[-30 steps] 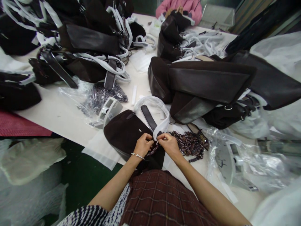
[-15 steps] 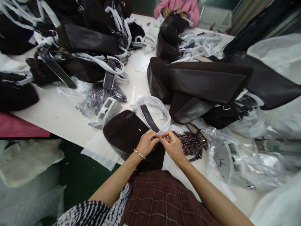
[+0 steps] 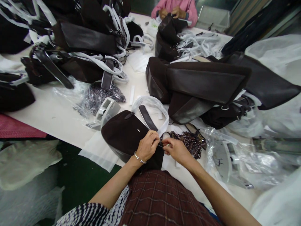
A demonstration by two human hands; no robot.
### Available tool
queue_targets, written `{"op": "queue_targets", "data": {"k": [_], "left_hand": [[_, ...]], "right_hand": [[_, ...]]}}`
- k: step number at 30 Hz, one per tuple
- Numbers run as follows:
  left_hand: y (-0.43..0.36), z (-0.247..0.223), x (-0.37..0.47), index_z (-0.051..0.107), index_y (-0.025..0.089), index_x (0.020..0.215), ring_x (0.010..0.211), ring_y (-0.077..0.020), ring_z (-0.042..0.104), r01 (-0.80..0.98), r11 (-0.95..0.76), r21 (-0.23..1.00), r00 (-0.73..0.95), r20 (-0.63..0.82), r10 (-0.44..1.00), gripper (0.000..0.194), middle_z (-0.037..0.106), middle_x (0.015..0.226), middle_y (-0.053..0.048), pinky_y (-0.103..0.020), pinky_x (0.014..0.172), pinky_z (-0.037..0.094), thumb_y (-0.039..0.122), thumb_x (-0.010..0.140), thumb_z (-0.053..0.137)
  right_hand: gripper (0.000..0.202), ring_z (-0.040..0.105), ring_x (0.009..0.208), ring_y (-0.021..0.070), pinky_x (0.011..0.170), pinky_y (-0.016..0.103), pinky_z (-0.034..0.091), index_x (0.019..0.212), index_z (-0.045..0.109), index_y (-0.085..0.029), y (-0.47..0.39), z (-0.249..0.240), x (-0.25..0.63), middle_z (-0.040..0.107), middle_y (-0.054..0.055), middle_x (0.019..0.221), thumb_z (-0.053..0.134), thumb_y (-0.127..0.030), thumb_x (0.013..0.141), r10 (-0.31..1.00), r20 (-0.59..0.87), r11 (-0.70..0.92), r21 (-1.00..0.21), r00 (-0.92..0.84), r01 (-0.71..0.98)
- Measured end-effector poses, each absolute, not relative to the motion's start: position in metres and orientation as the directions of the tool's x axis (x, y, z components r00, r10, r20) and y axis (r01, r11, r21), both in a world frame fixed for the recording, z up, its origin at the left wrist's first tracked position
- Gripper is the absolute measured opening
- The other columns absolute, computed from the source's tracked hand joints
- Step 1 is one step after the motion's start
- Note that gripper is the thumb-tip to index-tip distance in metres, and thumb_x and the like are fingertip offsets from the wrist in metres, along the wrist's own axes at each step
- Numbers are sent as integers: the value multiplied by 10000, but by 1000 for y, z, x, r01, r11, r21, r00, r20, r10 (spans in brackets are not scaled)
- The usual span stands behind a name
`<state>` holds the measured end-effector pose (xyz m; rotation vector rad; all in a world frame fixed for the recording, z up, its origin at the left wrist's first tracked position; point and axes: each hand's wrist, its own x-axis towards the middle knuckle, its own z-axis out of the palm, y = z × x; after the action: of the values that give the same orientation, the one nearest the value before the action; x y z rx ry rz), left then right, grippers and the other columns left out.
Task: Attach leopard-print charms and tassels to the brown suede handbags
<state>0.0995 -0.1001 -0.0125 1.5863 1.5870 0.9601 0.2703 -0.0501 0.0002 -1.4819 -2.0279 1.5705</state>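
Observation:
A dark brown handbag (image 3: pixel 121 133) lies on the table right in front of me, its handle (image 3: pixel 154 99) wrapped in white film. My left hand (image 3: pixel 148 147) is closed over the near right end of the bag, at a small metal fitting; what its fingers pinch is hidden. Just to the right, my right hand (image 3: pixel 176 150) has its fingers curled together by the same fitting, and the small thing in them cannot be made out. A dark strap (image 3: pixel 147 116) lies inside the handle loop. Beside my right hand is a heap of brown braided or chain-like pieces (image 3: pixel 191 142).
Brown bags (image 3: pixel 207 80) are stacked at the right, with more bags (image 3: pixel 88 37) piled at the left. A grey tape dispenser (image 3: pixel 108 110) stands near a plastic bag of dark pieces (image 3: pixel 94 95). Across the table, a person in a pink sleeve (image 3: pixel 191 12) handles another bag (image 3: pixel 166 36).
My hands were fingertip to fingertip; now they are slightly apart and lower at the bag's end. A dark loop shows between them. The co-worker's hands have moved further apart.

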Motion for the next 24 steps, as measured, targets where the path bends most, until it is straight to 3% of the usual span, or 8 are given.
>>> {"op": "queue_targets", "data": {"k": [3,7,13,16,19,22,24], "left_hand": [[-103,-12,103,529,206,906,997,-155,569,490,-89,867,76,60,995,137,590,1033,-58,-270,918,435,137,925,412],[-103,-11,103,499,212,934,1028,-152,577,523,-121,844,165,39,986,139,596,1084,-61,-267,927,448,139,941,381],[-104,-9,100,502,206,931,1034,-155,576,534,-142,834,101,104,990,115,594,1116,-67,-277,886,464,177,952,393],[-104,-9,103,510,196,897,1004,-158,580,448,-146,882,66,130,989,110,605,1080,-71,-287,872,459,176,941,411],[-103,-10,105,523,186,869,812,-130,584,314,-46,948,23,40,999,97,619,951,-46,-254,746,463,216,928,453],[-98,-11,105,525,178,844,606,-86,505,133,140,981,-22,-138,990,137,568,736,15,-208,595,417,292,915,499],[-95,-11,104,511,175,817,524,-61,443,-29,240,970,-35,-241,970,182,509,650,47,-180,517,371,336,898,532]], "right_hand": [[155,622,613,159,616,262,433,703,703,-221,-50,3,274,686,15,684,602,-105,719,702,-390,186,-708,-596,682],[118,649,722,206,641,284,422,742,722,-236,-51,9,280,714,48,761,626,-226,809,701,-383,348,-552,-602,757],[201,654,816,186,780,304,476,902,731,-243,-55,16,296,716,38,891,531,-269,912,759,-190,347,-692,-623,633],[148,644,786,179,765,306,498,827,722,-232,-61,20,294,693,33,832,588,-267,880,846,-95,272,-768,-524,580],[126,639,750,169,625,274,530,777,713,-217,-68,21,284,672,56,910,643,-302,838,943,-60,98,-890,-328,444],[147,582,552,99,434,227,478,742,694,-190,-72,18,269,670,69,996,709,-331,782,959,-218,-191,-969,-179,158],[175,536,474,62,374,192,429,733,666,-180,-71,15,260,694,57,955,750,-333,748,906,-388,-407,-908,-168,-97]]}}
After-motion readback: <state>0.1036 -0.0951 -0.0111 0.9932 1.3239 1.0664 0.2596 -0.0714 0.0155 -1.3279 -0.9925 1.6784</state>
